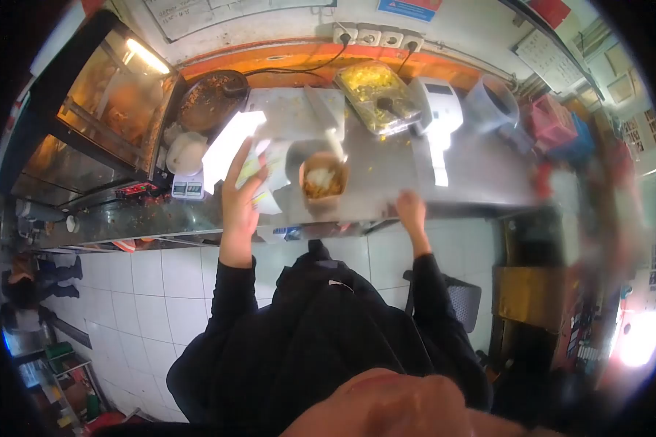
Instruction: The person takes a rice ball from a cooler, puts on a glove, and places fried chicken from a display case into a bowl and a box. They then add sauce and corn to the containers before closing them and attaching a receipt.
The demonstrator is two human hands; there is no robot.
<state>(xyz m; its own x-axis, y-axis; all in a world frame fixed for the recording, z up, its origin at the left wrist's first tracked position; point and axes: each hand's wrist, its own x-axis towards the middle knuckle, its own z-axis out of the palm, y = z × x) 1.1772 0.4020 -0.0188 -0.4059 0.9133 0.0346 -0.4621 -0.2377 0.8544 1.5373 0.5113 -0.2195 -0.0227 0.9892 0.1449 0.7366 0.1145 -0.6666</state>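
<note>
My left hand point(240, 204) is raised over the counter's left part, its fingers on paper slips point(229, 149). One slip is glaring white, another has yellow-green marks, and the print is unreadable. Right of this hand stands an open brown takeaway box point(323, 183) with white and brownish food inside, slightly blurred. My right hand point(410, 210) is near the counter's front edge, to the right of the box. Its fingers look curled and are a little smeared; whether they hold anything is hidden. A knife point(324, 116) lies on a pale board point(277, 109) behind the box.
Left are a lit glass food warmer point(116, 95), a digital scale point(188, 186) and a dark round pan point(211, 102). At the back stand a tray of yellow food point(375, 91), a label printer point(436, 105) with paper hanging out, and a grey tub point(490, 105). Wall sockets hold plugged cables.
</note>
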